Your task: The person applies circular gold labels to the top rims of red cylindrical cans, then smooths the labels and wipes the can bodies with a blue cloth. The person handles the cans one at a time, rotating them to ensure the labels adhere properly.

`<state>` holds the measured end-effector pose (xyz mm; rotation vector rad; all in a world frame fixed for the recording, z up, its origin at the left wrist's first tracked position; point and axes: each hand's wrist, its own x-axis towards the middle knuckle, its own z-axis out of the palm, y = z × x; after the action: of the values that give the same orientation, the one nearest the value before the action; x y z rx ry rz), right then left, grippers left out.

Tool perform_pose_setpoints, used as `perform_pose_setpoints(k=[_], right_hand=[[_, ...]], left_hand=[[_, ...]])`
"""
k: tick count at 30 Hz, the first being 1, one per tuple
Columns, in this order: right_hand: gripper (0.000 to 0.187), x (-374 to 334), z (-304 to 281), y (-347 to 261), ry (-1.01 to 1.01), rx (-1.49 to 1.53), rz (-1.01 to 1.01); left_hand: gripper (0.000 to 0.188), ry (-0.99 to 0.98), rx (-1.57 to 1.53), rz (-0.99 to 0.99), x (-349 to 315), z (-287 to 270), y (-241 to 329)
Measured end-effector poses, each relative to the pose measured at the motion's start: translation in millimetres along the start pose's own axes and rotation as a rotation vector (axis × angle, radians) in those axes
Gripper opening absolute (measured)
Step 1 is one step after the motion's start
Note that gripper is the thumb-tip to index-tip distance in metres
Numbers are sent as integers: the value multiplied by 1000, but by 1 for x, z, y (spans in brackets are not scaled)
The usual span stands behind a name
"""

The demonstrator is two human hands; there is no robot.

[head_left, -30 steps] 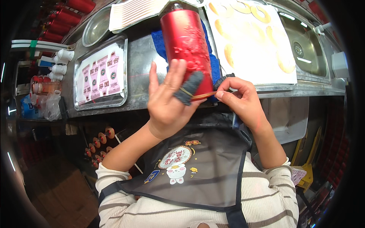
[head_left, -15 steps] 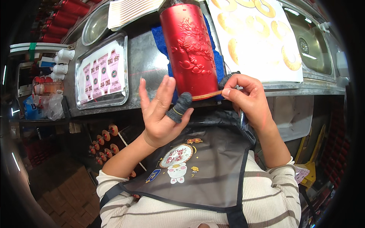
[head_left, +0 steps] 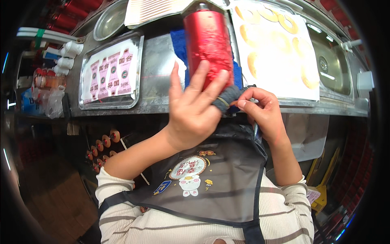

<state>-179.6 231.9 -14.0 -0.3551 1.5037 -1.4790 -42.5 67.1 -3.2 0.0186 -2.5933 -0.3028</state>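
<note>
A red embossed bottle [head_left: 209, 40] lies on a blue cloth [head_left: 178, 44], its neck pointing away from me and its base toward me. My left hand [head_left: 195, 110] reaches over the base end with fingers spread. Its index finger wears a dark grey knitted finger cover [head_left: 228, 97] and lies at the base's right side, close to my right fingertips. At that corner my right hand [head_left: 262, 107] is closed in a pinch on the end of a thin gold-orange strip [head_left: 233, 104]. Most of the strip is hidden behind my left hand.
A metal tray [head_left: 138, 61] with pink-and-white labels stands to the left, below a steel bowl [head_left: 109, 20]. On the right, a white sheet [head_left: 280, 87] carries several curved gold labels, beside a sink [head_left: 337, 65]. A striped sheet [head_left: 154, 10] lies at the back.
My left hand has moved right across the bottle's base, bringing its covered index finger to my right fingertips. My right hand keeps its pinch. The whole view has shifted slightly.
</note>
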Motion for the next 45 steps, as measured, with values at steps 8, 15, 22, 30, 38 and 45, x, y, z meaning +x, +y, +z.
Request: perform_pose_setpoints(k=[8,15,22,30,38,45], right_hand=[[8,-3,9,1,49,-47,-88],[8,-1,5,1,51,-14,-77],[6,-2,-1,-4,9,10,-7],[5,-2,1,-4,38,-23,10],[7,-7,8,4,88,-71,-43],[59,-10,46,-3,260,-489,-286]], left_hand=[[49,97,-243,-209,-43,-4,-13],[68,26,-151,-88,-54,-7,-9],[43,-24,-57,6,-30,-13,-4],[11,19,68,95,10,1,10],[59,120,-269,-214,-28,6,-11],[49,16,-289,-295,-73,-3,-5]])
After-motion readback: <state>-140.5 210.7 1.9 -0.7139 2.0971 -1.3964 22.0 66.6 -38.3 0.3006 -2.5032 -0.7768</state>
